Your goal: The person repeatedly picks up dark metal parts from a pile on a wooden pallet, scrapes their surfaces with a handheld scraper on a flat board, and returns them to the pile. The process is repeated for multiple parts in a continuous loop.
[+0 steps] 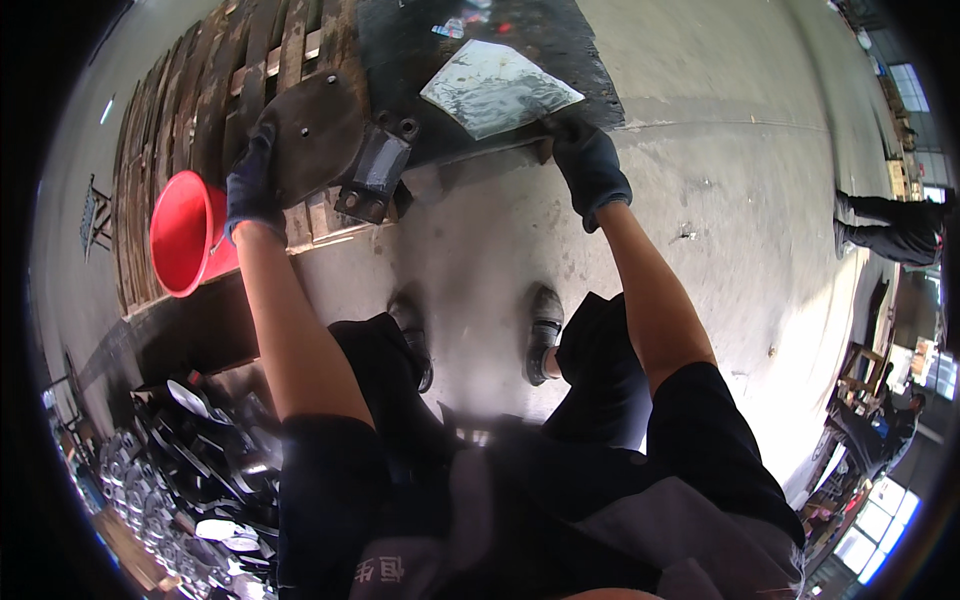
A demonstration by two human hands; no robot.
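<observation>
My left hand (pixel 254 178), in a dark work glove, is closed on the left edge of a dark, rounded metal plate (pixel 310 135) with small holes. Just right of the plate is a dark metal bracket (pixel 380 165) with a paler middle and round holes at its ends. My right hand (pixel 588 162), gloved too, is closed at the near right corner of a whitish, smudged sheet (pixel 495 88). What its fingers hold, if anything, is hidden. Beneath the sheet lies a black board (pixel 400 62).
A red bucket (pixel 188 235) stands at the left on a slatted wooden pallet (pixel 160 130). Metal parts (pixel 190 470) are heaped at the lower left. A person's dark-trousered legs (pixel 890 225) show at the far right; another person (pixel 880 430) is lower down.
</observation>
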